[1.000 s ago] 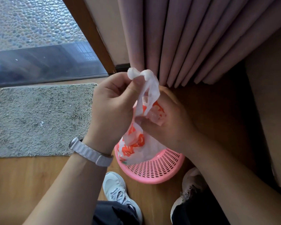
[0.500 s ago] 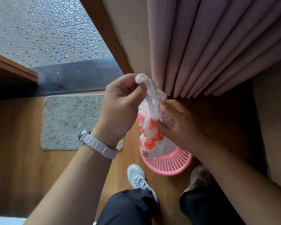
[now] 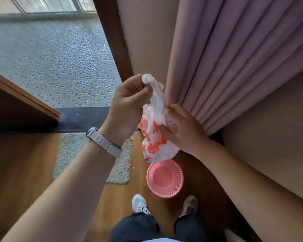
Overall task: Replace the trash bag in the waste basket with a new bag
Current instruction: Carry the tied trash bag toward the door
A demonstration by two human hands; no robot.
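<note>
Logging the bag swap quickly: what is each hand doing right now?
Left hand: closed, pinching the twisted top of the trash bag.
Right hand: closed, gripping the same bag lower down.

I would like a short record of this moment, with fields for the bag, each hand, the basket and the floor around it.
bag: white with orange print, held in the air above the basket
left hand: pinches the twisted top of the bag
right hand: grips the bag lower down
basket: pink, on the wooden floor, no bag inside
mat: grey, left of the basket
curtain: pink, behind the hands

Grey mat (image 3: 72,151) on wood floor (image 3: 24,163); pink curtain (image 3: 226,58) behind.
</note>
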